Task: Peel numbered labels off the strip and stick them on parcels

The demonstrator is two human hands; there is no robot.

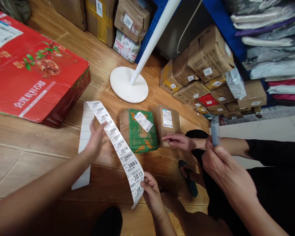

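A long strip of white number labels (116, 137) hangs across the middle, printed with numbers such as 3015 and 3003. My right hand (152, 193) pinches its lower end between thumb and fingers. The strip folds over at the top, and its back part (85, 178) hangs down behind my left forearm. Reaching in from the left, my left hand (97, 141) is slightly blurred, with thumb and fingers apart beside the strip's upper part. Whether a fingertip touches the strip, I cannot tell. Just beyond the strip, a green-and-brown parcel (141, 136) sits on the floor.
A co-worker's hand (179, 141) points at a brown box (170, 123); their other hand (229, 170) holds a phone-like device (215, 131). A red carton (39, 72) lies left. A white pole base (129, 85) stands ahead. Stacked boxes (208, 55) and bagged parcels (275, 62) are right.
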